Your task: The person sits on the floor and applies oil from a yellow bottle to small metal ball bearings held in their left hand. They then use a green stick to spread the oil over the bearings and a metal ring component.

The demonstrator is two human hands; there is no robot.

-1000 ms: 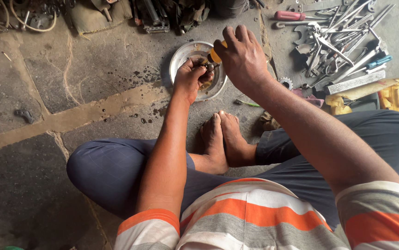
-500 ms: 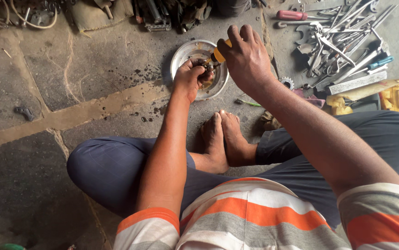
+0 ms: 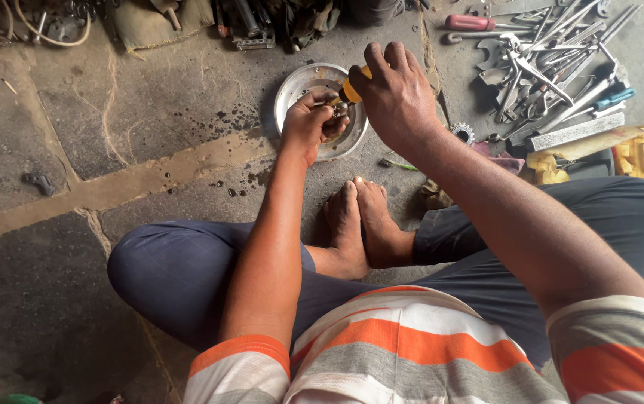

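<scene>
- Roughly mid-job, judging by the layout: the part was out of whatever it belongs to and being worked by hand, nothing reassembled yet.
- Left hand (image 3: 308, 126) was clenched around a small dark metal part (image 3: 335, 110), held just above the round metal dish (image 3: 292, 82) on the stone floor (image 3: 75, 172).
- Right hand (image 3: 395, 96) was closed on a yellow-handled tool (image 3: 352, 88), probably a screwdriver; its tip pointed into the part. Tip contact was hidden by the fingers, so couldn't tell whether it was seated.
- Part looked greasy and dark, mostly covered by the left fingers; shape not readable beyond small and metallic.
- Dish looked shiny at the rim, dirty inside; dark oil spots lay on the floor just left of it.
- Done, as a judgement: part removed and in hand, tool picked. Left: finish working the part, clean it, refit it.
- Loose pile of spanners (image 3: 554, 67) sat well to the right, with a red-handled screwdriver (image 3: 471, 22) at its far edge and a small sprocket (image 3: 462, 133) near the right wrist, all untouched.
- Person sat cross-legged, bare feet (image 3: 363, 224) near the dish.
</scene>
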